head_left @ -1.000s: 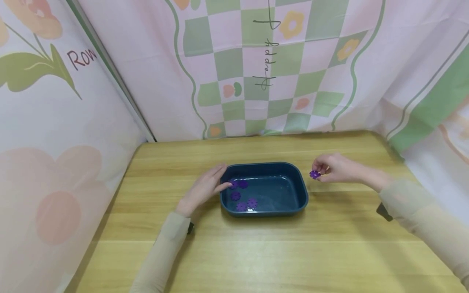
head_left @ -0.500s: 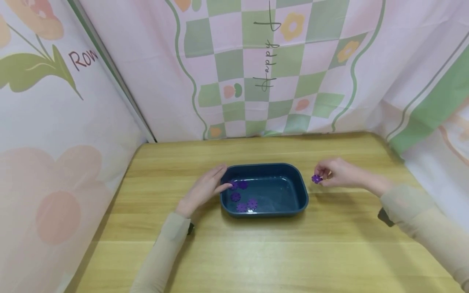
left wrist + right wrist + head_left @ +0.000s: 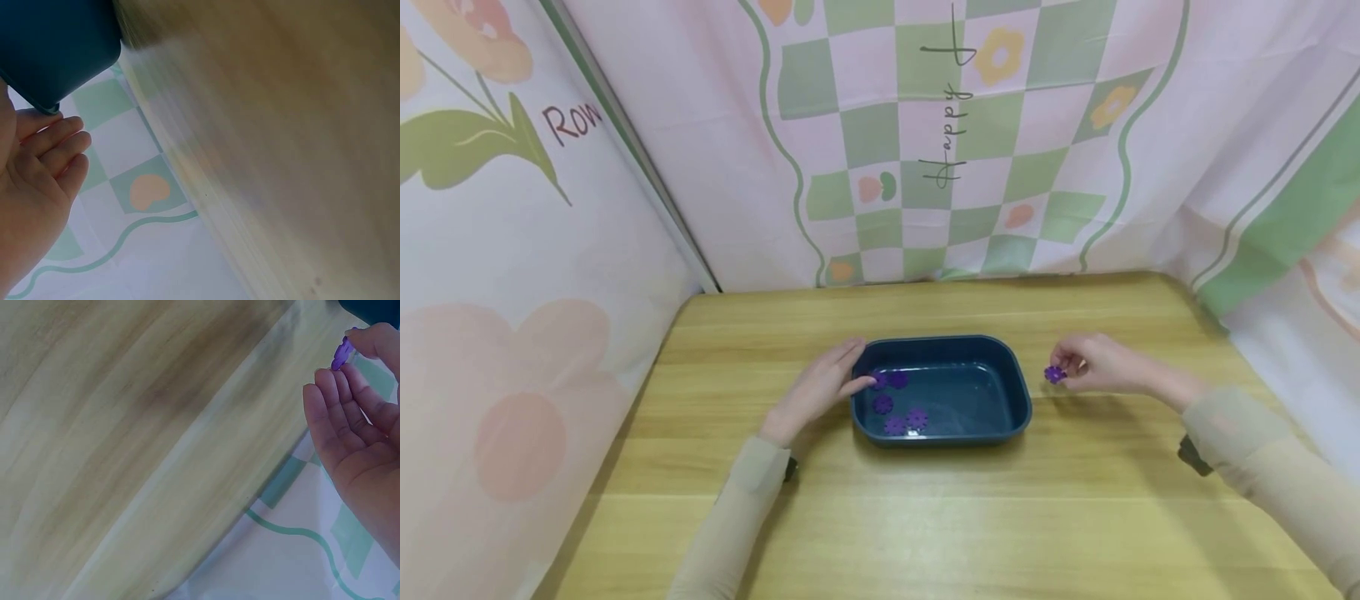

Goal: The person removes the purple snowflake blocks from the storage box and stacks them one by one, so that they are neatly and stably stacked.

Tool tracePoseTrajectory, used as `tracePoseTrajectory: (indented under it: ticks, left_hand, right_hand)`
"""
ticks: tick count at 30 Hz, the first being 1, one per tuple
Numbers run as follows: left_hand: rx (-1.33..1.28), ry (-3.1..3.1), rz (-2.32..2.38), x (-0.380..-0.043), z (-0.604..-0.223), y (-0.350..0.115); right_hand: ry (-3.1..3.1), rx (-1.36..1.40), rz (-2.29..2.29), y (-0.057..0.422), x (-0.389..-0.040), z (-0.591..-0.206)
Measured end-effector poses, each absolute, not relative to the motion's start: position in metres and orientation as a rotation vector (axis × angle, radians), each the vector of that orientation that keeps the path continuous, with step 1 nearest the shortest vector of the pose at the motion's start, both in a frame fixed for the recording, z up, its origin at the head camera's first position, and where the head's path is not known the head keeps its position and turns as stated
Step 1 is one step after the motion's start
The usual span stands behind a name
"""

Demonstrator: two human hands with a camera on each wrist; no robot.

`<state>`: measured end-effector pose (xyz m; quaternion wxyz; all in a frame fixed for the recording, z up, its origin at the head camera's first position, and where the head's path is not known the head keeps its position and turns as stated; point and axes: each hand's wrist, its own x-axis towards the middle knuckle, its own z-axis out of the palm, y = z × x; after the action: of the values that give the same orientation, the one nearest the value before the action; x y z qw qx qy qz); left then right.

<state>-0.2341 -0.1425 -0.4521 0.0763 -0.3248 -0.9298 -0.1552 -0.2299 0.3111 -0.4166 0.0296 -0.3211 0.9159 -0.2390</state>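
Observation:
A dark blue rectangular plastic basin [image 3: 962, 439] sits on the wooden table. Several purple flower-shaped plastic pieces [image 3: 883, 404] lie at its left end. My left hand [image 3: 820, 387] holds the basin's left side, thumb over the rim and fingers outside. In the left wrist view, fingers [image 3: 62, 140] are at the corner of the basin [image 3: 62, 44]. To the right of the basin, my right hand [image 3: 1101, 364] pinches one purple flower-shaped piece [image 3: 1055, 374] above the table. The right wrist view shows this piece [image 3: 342, 353] edge-on between thumb and fingertips.
The wooden table [image 3: 925, 533] extends around the basin. A curtain with a green check pattern [image 3: 925, 192] hangs behind its far edge. Another printed curtain [image 3: 535, 333] stands at the left. Dark wrist devices [image 3: 1193, 456] show at the sleeves.
My right hand has moved slightly toward me and to the right, carrying the purple flower-shaped piece away from the basin. The left hand and basin stay in place.

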Motion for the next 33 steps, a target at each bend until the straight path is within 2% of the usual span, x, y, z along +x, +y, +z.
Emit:
tracePoseTrajectory:
  ticks: [33]
  left_hand:
    - [-0.968,-2.836,-0.489,-0.232,-0.448,-0.142]
  right_hand:
    - [2.733,-0.744,-0.679,0.326,-0.232,-0.434]
